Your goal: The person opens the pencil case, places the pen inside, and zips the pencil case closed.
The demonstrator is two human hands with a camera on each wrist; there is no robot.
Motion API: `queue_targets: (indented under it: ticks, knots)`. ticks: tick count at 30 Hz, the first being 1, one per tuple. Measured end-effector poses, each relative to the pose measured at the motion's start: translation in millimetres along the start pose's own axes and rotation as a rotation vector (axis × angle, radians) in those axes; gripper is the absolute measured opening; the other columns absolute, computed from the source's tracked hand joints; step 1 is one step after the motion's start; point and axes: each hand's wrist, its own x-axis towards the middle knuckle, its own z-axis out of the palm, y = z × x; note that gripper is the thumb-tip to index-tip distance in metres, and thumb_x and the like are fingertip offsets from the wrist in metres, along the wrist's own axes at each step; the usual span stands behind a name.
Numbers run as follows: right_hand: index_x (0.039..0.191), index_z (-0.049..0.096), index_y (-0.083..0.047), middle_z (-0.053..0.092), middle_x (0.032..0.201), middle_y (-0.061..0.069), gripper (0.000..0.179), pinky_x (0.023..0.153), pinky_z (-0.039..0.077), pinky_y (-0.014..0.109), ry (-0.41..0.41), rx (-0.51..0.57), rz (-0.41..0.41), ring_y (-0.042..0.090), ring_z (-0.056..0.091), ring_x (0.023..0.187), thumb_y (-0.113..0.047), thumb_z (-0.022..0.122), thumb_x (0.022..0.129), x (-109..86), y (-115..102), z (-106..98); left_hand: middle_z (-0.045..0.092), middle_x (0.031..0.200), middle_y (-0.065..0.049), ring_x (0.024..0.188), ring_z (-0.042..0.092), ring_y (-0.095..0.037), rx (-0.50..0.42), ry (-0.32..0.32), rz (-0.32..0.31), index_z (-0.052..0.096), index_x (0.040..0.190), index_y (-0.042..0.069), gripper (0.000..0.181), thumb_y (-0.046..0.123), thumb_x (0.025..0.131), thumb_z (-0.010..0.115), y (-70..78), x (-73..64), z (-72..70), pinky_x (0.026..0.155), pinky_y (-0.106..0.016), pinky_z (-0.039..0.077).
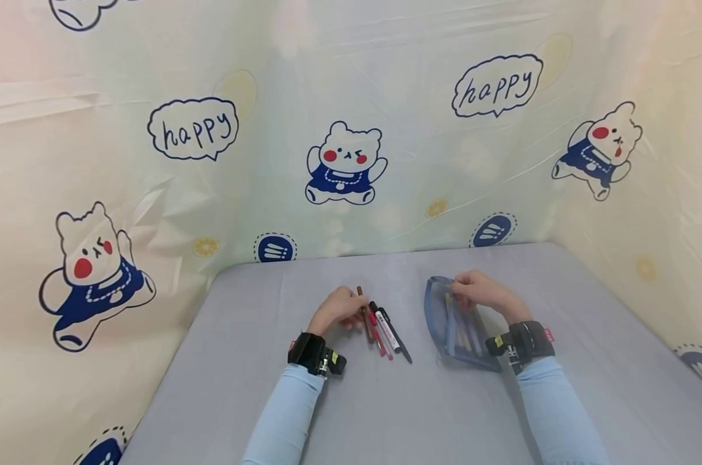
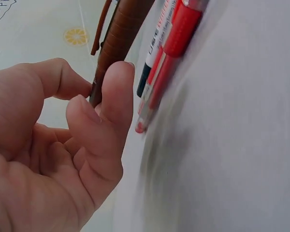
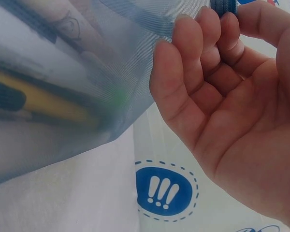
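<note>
My left hand (image 1: pixel 340 306) pinches a brown pen (image 2: pixel 123 34) with a clip between thumb and fingers. Beside that hand, red pens (image 1: pixel 380 334), a white pen with dark ends (image 1: pixel 388 332) and a black pen (image 1: pixel 400 341) lie close together on the table. Farther right, a blue mesh pencil pouch (image 1: pixel 438 315) has its zipped edge pinched by my right hand (image 1: pixel 483 290). Through the mesh, the right wrist view shows a yellow pencil-like item (image 3: pixel 43 96) and pale items, blurred. Part of the pouch is behind the right hand and wrist.
A grey-covered table (image 1: pixel 223 387) lies under everything. Behind it hangs a pale curtain (image 1: pixel 414 194) printed with bears and words, meeting the table's back edge. Black wrist cameras sit on both wrists, the right one (image 1: pixel 527 340) close to the pouch.
</note>
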Motion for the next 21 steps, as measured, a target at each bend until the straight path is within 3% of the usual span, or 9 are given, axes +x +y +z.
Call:
queue_targets:
  ticks: [4,10,21]
  knots:
    - [0.076,0.054,-0.002,0.056,0.067,0.005,0.025,0.063,0.052,0.034,0.001,0.007,0.01,0.019,0.056,0.066,-0.014,0.05,0.098,-1.2,-2,-2,0.069,0.071,-0.008,0.051,0.061,-0.013,-0.049,-0.026,0.044,0.063,0.095,0.004,0.025,0.027,0.095,0.054,3.1,2.2,1.5,0.046,-0.022,0.045]
    - [0.074,0.052,-0.006,0.054,0.066,0.003,0.025,0.064,0.052,0.033,-0.006,0.009,0.032,0.018,0.056,0.065,-0.014,0.051,0.098,-1.4,-2,-2,0.07,0.071,-0.007,0.052,0.064,-0.012,-0.155,-0.039,0.033,0.066,0.089,0.004,0.026,0.025,0.095,0.052,7.4,4.6,5.3,0.044,-0.021,0.044]
    - [0.078,0.055,-0.001,0.056,0.068,0.004,0.025,0.064,0.052,0.036,0.007,0.008,0.017,0.018,0.057,0.067,-0.015,0.05,0.098,-2.7,-6,-2,0.068,0.068,-0.003,0.053,0.061,-0.011,-0.151,-0.049,0.054,0.068,0.087,0.006,0.027,0.026,0.095,0.052,21.5,5.9,17.2,0.048,-0.024,0.039]
